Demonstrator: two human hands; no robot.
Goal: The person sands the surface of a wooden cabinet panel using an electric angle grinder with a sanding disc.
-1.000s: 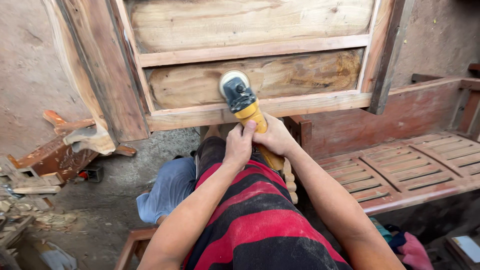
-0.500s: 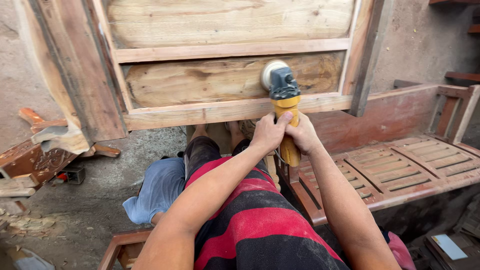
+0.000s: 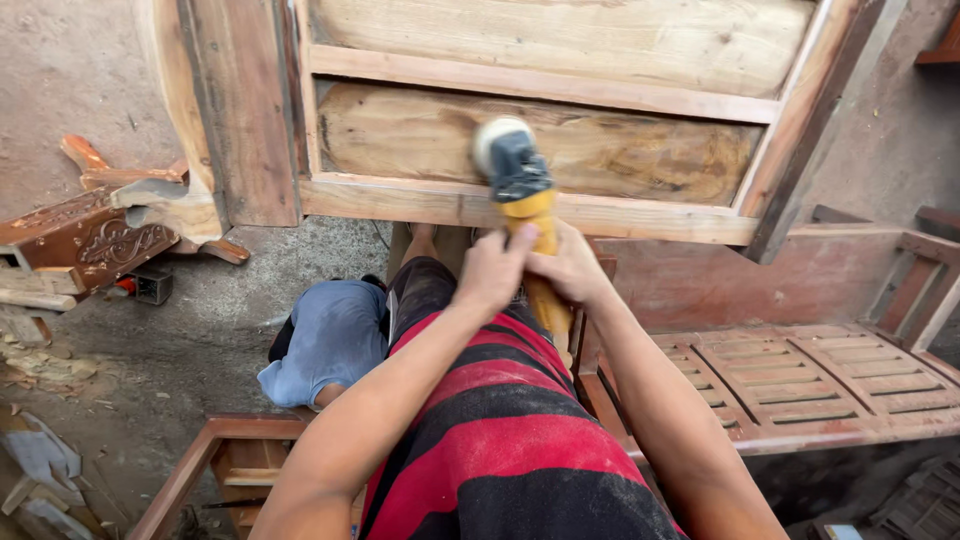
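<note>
Between both hands' fingers (image 3: 520, 262), yellow grinder (image 3: 530, 215).

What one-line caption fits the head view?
Both hands, left hand and right hand, grip a yellow sander against a wooden panel.

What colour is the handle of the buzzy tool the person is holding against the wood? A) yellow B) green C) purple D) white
A: both hands, the left hand and the right hand, wrap around the yellow handle of the sander, whose round pad presses on the wooden panel.
</note>
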